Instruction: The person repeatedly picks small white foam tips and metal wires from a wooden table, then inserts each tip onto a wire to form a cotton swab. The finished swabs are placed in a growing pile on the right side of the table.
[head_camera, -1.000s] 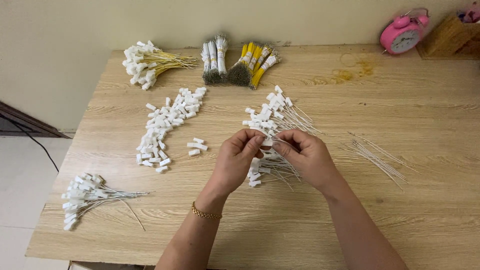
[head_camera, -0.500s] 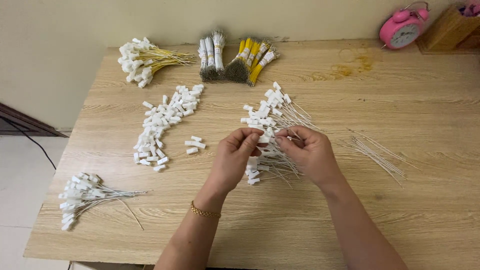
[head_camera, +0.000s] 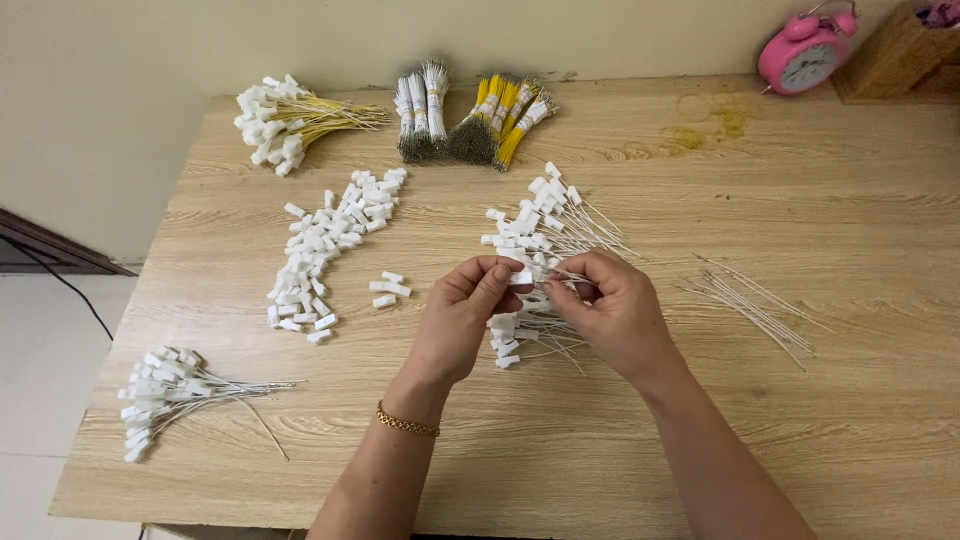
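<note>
Fingertips of the left hand (head_camera: 468, 305) pinch a small white cap (head_camera: 521, 277); the right hand (head_camera: 610, 305) pinches a thin wire (head_camera: 568, 275) at it, above the capped pile (head_camera: 535, 235). By my guess it's midway: loose caps (head_camera: 325, 245) and bare wires (head_camera: 750, 300) remain. Bundles (head_camera: 470, 120) at the far edge have white and yellow bands.

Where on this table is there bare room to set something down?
Bare wood lies along the near edge below the hands, and right of the loose white wires up to the pink clock. It is crowded around the connector pile and the wire heap.
</note>
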